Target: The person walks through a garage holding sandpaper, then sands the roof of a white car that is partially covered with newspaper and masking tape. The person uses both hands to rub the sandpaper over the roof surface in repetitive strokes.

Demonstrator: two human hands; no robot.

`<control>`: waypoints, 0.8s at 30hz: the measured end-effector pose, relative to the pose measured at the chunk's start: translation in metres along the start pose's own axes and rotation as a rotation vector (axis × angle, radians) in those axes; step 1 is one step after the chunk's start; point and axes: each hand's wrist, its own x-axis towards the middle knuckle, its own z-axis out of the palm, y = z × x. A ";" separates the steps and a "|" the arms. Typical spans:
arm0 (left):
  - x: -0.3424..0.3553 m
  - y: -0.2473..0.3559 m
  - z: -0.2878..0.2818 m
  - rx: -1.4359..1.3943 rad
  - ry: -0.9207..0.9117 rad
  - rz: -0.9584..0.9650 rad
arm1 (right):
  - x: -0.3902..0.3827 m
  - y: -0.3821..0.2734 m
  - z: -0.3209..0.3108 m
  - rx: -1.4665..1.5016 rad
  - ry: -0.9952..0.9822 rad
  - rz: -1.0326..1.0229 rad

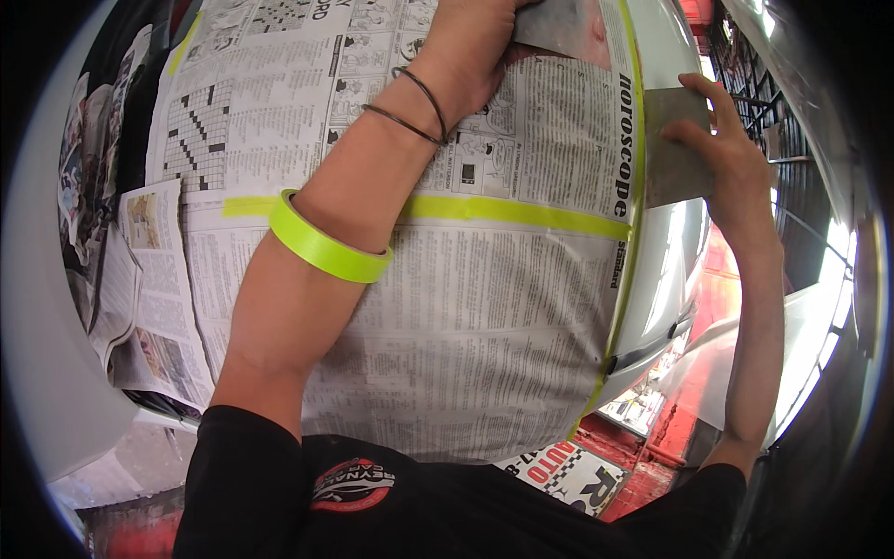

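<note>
My left hand (480, 51) reaches to the upper edge of the head view, its fingers partly cut off, and grips a thin grey metal plate (563, 30) over the newspaper. A roll of bright yellow-green masking tape (326, 250) hangs around my left forearm, and dark bands circle the wrist. At the right, my right hand (736, 163) pinches a flat grey rectangular plate (678, 154) against the white car panel (661, 238). This plate lies beside the taped edge of the newspaper (466, 345), which covers a wide curved panel. Yellow-green tape (521, 214) joins two newspaper sheets.
Loose newspaper (158, 279) and dark crumpled sheets (88, 168) hang at the left, beside a pale panel (47, 373). Clear plastic sheeting (819, 140) and dark metal racks stand at the far right. Below, a printed sign (568, 475) lies near red surfaces.
</note>
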 end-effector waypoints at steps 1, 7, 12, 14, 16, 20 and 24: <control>0.000 0.001 0.000 0.008 0.015 -0.002 | -0.001 0.001 0.001 0.016 0.016 -0.005; -0.001 0.002 0.001 0.027 0.062 0.008 | -0.003 0.007 0.002 0.101 0.056 -0.041; -0.002 0.005 0.007 0.028 0.074 -0.053 | 0.001 0.010 0.000 0.148 0.008 0.003; -0.003 0.005 0.003 -0.033 0.012 -0.033 | 0.003 0.010 0.000 0.140 0.032 -0.018; -0.003 0.004 0.002 -0.001 0.038 -0.023 | 0.004 0.010 0.001 0.140 0.057 -0.037; -0.004 0.004 0.004 0.070 0.070 -0.006 | -0.003 0.017 0.011 0.146 0.109 -0.061; -0.004 0.004 0.009 0.023 0.034 -0.043 | -0.012 0.024 0.016 0.143 0.145 -0.051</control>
